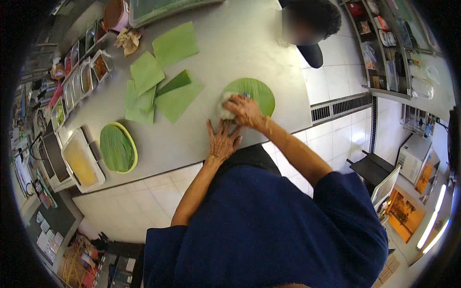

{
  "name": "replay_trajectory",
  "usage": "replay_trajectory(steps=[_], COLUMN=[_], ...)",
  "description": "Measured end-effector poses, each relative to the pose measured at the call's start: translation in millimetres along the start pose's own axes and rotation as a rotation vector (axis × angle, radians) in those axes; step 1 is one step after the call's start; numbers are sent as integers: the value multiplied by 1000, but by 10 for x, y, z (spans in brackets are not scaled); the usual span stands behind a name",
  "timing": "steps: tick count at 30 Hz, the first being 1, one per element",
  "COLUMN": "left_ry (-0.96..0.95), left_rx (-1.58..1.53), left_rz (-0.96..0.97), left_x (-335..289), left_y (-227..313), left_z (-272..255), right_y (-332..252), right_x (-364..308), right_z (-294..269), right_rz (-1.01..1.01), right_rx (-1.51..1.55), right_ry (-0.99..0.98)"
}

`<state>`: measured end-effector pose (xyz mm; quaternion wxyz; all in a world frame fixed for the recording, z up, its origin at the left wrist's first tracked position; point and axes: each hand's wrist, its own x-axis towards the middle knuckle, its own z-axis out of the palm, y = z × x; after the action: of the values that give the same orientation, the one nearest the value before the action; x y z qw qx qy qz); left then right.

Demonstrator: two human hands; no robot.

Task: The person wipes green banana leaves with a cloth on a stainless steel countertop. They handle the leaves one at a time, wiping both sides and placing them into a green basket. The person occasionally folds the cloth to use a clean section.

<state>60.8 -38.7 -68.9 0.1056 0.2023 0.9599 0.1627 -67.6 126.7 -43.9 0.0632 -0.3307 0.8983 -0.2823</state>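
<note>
My right hand (246, 110) is closed on a whitish, crumpled cloth (225, 106) and presses it down at the left side of an oval green leaf piece (261, 98), which looks like banana leaf. A small blue spot shows by the fingers. My left hand (222, 145) lies with spread fingers on the steel table near its front edge, just below the cloth. Beyond it, several cut leaf pieces (180, 98) lie loosely overlapped on the steel. To the left, trimmed leaves (115, 148) fill a yellow-rimmed oval plate (135, 158).
The steel table (211, 57) carries crumpled brown paper (128, 41), a large clear-lidded container (168, 10) at the back, and a row of metal food trays (86, 77) on the left. A lidded yellowish tub (81, 161) stands front left. Another person (314, 24) is at the far right corner.
</note>
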Motion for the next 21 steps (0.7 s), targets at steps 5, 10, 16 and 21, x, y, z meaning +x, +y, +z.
replay_trajectory(steps=[5,10,16,21], left_ry=[99,124,83,142], left_rx=[-12,-14,-54,-46], left_rz=[21,27,4,21], left_x=[24,23,2,6], left_y=[27,34,28,9], left_z=[-18,-41,82,78], right_y=[369,505,-97,398], right_x=[464,784,-444,10], right_z=[-119,-562,-181,-175], right_rz=[18,107,86,193], right_rx=[-70,-80,-176,-148], right_ry=[72,219,-35,174])
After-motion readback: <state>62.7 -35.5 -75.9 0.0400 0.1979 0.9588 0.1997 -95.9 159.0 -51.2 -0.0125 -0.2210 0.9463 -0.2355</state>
